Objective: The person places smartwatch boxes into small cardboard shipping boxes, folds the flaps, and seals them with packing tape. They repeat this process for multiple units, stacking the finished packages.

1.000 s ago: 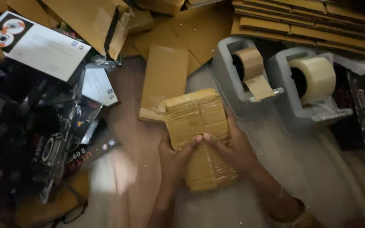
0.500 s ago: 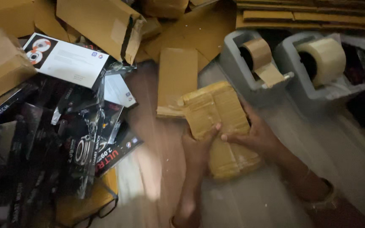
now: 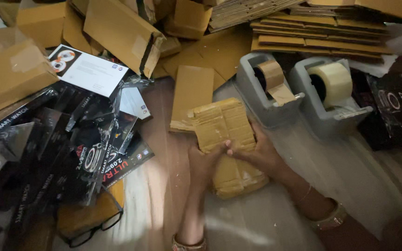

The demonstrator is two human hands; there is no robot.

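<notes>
Many glossy black product boxes lie heaped at the far left, with a pair of black-framed glasses at the near edge of the heap and a white printed card resting on its far edge. Just right of them, a flat brown cardboard sheet lies on the pale floor. Against that sheet's near right corner sits the tape-wrapped brown cardboard parcel, lying flat and slightly tilted. The left hand presses on its left edge, fingers curled against the wrapping; the right hand lies across its middle, fingers stretched flat on the top, the two hands meeting at the fingertips. Beyond the right hand stand two grey tape dispensers side by side, the left with a brown roll, the right with a paler one. Behind them, flattened cardboard pieces are stacked.
</notes>
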